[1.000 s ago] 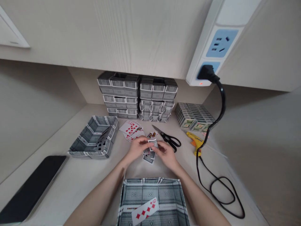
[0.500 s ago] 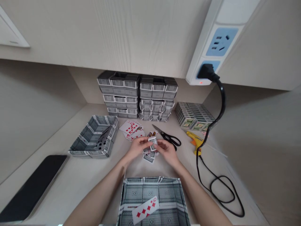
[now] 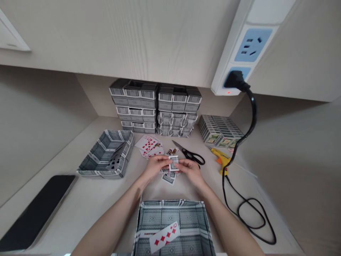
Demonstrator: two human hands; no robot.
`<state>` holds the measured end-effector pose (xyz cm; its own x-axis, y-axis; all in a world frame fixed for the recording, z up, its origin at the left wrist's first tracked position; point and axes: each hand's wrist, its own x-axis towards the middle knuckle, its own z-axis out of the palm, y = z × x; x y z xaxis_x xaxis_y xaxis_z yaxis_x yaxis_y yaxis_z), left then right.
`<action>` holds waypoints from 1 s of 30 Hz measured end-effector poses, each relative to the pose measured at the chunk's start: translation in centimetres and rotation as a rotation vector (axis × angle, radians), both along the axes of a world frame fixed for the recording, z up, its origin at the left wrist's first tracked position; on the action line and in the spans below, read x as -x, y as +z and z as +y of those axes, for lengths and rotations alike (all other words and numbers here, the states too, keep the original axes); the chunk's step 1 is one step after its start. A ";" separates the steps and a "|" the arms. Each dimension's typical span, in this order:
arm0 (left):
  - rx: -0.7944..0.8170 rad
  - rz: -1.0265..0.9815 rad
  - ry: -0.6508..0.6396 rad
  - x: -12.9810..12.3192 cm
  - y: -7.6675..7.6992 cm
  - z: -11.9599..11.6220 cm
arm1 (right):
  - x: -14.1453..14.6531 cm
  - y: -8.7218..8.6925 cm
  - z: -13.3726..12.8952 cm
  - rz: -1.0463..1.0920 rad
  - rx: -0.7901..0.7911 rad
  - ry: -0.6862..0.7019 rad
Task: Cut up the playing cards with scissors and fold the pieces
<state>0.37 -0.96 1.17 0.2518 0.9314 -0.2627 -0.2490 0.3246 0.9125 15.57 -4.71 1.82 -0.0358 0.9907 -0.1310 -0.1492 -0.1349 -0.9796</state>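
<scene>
- Turned squarer to view than a second ago: small card, centred, pinched between left hand and right hand.
- Press evenly with both thumbs; keep edges aligned.
- Note stiff-looking, grey-patterned, white-bordered rectangle.
- See loose cards toward six o'clock, pointed scissors at two, open patterned box at nine.

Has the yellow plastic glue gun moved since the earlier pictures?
No. The yellow plastic glue gun shows no visible shift; its nozzle still points at the near edge of the striped, rectangular pack stack.
</scene>
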 end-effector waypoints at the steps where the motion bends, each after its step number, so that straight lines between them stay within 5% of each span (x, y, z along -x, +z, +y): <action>1: 0.002 0.000 -0.005 0.0 0.0 0.0 | 0.0 0.0 0.0 0.007 0.008 -0.003; 30: 0.002 0.003 -0.130 0.3 -0.3 0.2 | 0.0 -0.5 0.0 0.135 0.086 -0.047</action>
